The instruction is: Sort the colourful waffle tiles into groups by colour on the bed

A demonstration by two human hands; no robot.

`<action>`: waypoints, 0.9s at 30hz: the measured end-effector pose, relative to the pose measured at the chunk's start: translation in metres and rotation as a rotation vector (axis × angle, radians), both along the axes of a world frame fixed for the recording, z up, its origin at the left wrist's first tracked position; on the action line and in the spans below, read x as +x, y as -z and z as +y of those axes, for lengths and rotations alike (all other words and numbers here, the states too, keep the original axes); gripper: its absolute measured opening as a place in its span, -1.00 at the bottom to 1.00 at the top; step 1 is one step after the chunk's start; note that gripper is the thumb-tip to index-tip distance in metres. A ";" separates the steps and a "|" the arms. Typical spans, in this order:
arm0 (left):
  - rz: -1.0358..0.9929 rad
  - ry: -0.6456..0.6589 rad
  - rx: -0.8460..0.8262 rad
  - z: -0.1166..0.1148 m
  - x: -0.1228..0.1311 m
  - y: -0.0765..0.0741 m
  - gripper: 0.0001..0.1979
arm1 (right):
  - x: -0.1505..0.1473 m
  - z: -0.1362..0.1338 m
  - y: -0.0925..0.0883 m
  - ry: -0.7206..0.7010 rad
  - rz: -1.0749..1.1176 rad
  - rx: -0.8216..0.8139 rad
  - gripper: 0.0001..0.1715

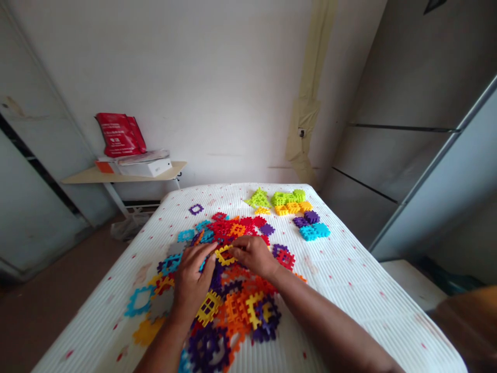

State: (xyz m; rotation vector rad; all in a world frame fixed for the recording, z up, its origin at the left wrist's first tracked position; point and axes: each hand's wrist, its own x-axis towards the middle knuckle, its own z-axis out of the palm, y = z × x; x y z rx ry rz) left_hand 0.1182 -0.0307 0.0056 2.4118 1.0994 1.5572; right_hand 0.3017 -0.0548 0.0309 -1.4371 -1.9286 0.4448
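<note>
Over the multicoloured pile of toothed plastic pieces (237,282), yellow toothed plastic frame (221,257), opening upward, longer visible axis crosswise; right hand (254,255) pinches it, left hand (192,269) adjoins, grip indeterminable.

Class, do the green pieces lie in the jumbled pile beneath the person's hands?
No, the green pieces lie apart from the jumbled pile, near the far edge of the white cover.
</note>
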 end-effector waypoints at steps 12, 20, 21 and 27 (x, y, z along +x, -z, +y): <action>-0.275 -0.015 -0.422 -0.005 0.008 0.004 -0.77 | -0.006 -0.004 0.010 0.064 0.112 0.108 -0.63; -0.564 0.017 -0.590 -0.004 0.011 -0.001 -0.70 | -0.021 -0.014 0.013 0.005 -0.044 0.197 -0.52; -0.574 0.019 -0.597 -0.004 0.011 -0.001 -0.70 | -0.021 -0.015 0.013 0.009 -0.037 0.195 -0.51; -0.587 0.028 -0.658 -0.006 0.012 -0.001 -0.65 | -0.023 -0.015 0.015 0.044 0.006 0.181 -0.54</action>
